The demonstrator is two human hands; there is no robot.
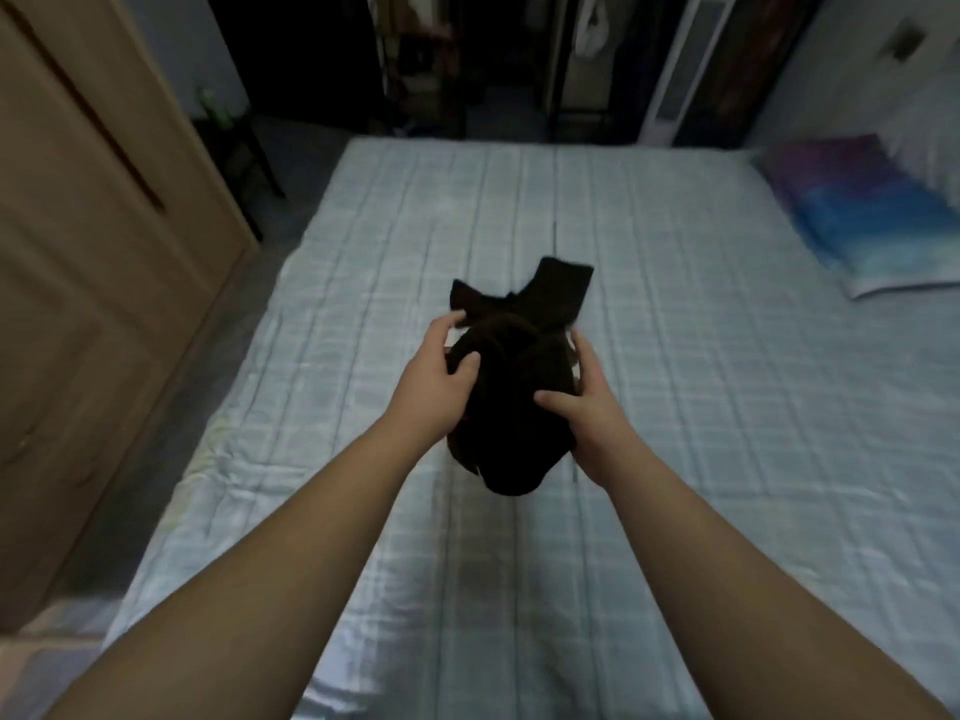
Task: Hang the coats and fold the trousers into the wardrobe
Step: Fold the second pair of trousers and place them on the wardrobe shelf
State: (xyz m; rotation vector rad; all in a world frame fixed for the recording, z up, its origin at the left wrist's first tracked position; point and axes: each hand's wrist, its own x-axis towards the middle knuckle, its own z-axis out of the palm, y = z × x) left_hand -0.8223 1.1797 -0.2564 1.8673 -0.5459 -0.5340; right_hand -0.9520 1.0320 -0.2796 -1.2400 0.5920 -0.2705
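A bed (675, 356) under a pale checked quilt fills the view, its left edge beside a narrow strip of floor and a wooden wardrobe (93, 283). A patterned pillow (862, 226) lies at the right edge. Above the quilt's bare middle, a bunched black garment (511, 387) is gripped by the left hand (436, 381) and right hand (587, 413), fingers curled into it. No writing is legible.

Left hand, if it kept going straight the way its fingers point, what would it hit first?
The left hand already grips the black garment, so that comes first. Beyond it lies the checked bedspread, though depth is hard to judge.
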